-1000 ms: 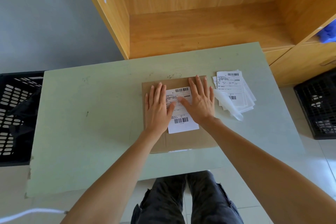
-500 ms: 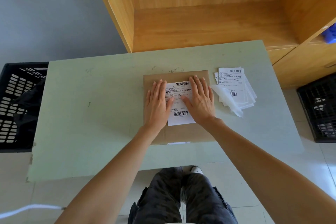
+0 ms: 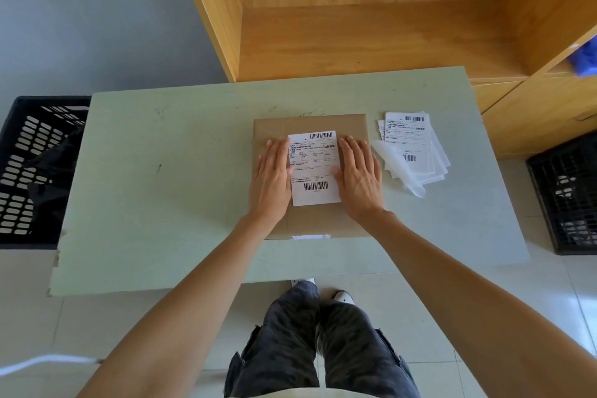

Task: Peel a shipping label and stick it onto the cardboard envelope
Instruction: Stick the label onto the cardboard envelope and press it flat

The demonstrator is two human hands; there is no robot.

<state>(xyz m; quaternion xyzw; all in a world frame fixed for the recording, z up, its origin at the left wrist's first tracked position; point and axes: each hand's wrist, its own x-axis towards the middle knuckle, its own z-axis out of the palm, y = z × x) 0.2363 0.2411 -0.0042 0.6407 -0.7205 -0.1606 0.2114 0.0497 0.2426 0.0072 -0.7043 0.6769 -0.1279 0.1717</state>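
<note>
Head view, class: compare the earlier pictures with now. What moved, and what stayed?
Both hands slid outward off the shipping label: left hand to its left edge, right hand to its right. Label, cardboard envelope and spare labels stayed put.

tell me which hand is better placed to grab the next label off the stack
Right. The right hand lies flat on the cardboard envelope at the stuck label's right edge, nearest the label stack and peeled backing. The left hand would have to cross over.
</note>
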